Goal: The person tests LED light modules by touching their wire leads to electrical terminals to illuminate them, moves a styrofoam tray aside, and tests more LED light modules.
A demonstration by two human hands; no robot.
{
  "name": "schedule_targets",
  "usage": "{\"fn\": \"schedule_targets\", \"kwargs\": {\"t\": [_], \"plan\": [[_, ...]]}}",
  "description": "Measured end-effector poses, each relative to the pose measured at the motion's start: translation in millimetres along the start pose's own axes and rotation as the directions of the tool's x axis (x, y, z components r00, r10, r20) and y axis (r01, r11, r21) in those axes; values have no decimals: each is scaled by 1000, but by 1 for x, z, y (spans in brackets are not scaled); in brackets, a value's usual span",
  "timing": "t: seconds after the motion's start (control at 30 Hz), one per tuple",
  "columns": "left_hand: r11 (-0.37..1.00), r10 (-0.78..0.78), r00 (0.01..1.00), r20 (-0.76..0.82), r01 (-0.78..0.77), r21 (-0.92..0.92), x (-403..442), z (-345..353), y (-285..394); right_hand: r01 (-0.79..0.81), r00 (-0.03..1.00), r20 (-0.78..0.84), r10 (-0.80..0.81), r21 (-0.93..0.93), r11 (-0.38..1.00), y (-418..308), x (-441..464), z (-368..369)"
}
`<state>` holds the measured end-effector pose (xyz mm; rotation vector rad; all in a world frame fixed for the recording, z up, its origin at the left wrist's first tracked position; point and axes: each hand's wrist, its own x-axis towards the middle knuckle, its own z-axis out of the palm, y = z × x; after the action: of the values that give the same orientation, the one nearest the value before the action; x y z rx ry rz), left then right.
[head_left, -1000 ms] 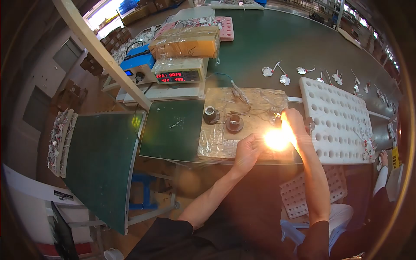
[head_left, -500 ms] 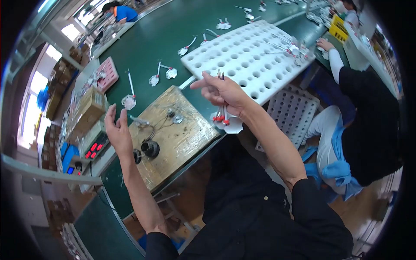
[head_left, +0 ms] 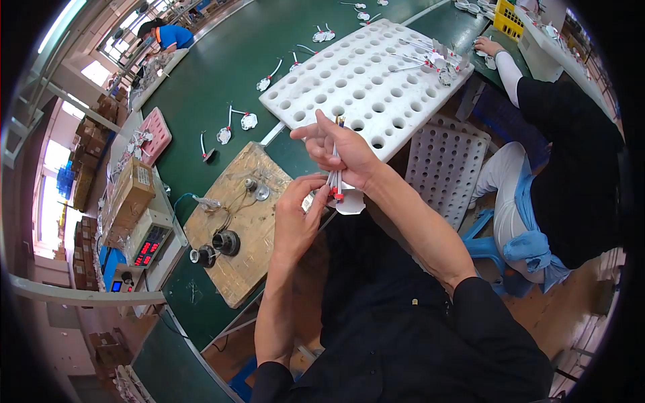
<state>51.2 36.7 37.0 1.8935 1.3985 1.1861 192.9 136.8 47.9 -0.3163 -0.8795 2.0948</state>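
Note:
My right hand (head_left: 344,149) is wrapped round the wires of a bundle of white disc-shaped parts (head_left: 349,201), its index finger and thumb pointing away from the bundle. The discs and red connectors hang below that hand. Against the lower wires and connectors, my left hand (head_left: 300,211) has its fingers drawn together; what lies between the fingertips is partly hidden. The wooden board (head_left: 255,233) carries a dark round socket (head_left: 226,242), a smaller socket (head_left: 202,256) and a clear holder (head_left: 261,192), all to the left of my hands.
Beyond my hands lies a white foam tray (head_left: 363,77) with holes and wired parts. Single parts (head_left: 224,135) lie on the green table (head_left: 228,74). A power meter (head_left: 146,245) and carton (head_left: 127,200) stand left. A seated co-worker (head_left: 564,161) is at the right, another (head_left: 168,35) farther off.
The glowing light seen earlier is gone and the view has turned. My left hand has moved from the single part at the left to the bundle in my right hand; that part now lies tilted.

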Motion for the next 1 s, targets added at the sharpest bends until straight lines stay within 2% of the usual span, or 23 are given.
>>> {"fn": "schedule_targets", "kwargs": {"t": [0.1, 0.23, 0.33, 0.43, 0.53, 0.63, 0.67, 0.77, 0.83, 0.9, 0.93, 1.0], "plan": [[997, -45, 997, -66, 49, 63, -3, 3, 3, -22, 966, -258, -17, -151, 988, 9, 4, 6], [993, -113, 975, -191, 118, 17, -7, 10, 6, -18, 931, -360, -51, -185, 983, 18, 5, 9], [980, 13, 965, -263, 40, 194, -8, 8, 8, -29, 938, -342, -54, -231, 973, 24, 6, 5], [953, 159, 939, -304, -66, 295, -8, 4, 4, -27, 947, -315, -63, -273, 962, 24, 5, 4], [962, 153, 933, -325, -65, 267, -10, -3, 6, -21, 957, -284, -55, -260, 965, 21, 0, 10], [997, -63, 935, -348, 70, 8, -17, -11, 7, -18, 966, -255, -35, -203, 979, 15, -11, 20], [996, -89, 929, -360, 79, -42, -19, -11, 4, -17, 969, -245, -28, -181, 983, 14, -14, 23], [980, -166, 916, -366, 112, -163, -28, -9, -5, 105, 949, -250, -194, -329, 939, 21, -22, 30], [966, -223, 910, -349, 160, -202, -34, -7, -8, 95, 925, -286, -250, -462, 882, 25, -26, 27], [914, -261, 932, -251, 155, -375, -41, -8, -6, 62, 897, -316, -309, -601, 797, 25, -30, 28], [860, -240, 961, -136, 146, -489, -47, -11, -12, 126, 886, -303, -351, -572, 810, 25, -29, 29], [796, -239, 967, -89, 143, -588, -55, -11, -14, 59, 894, -321, -312, -605, 794, 24, -29, 22]]}}
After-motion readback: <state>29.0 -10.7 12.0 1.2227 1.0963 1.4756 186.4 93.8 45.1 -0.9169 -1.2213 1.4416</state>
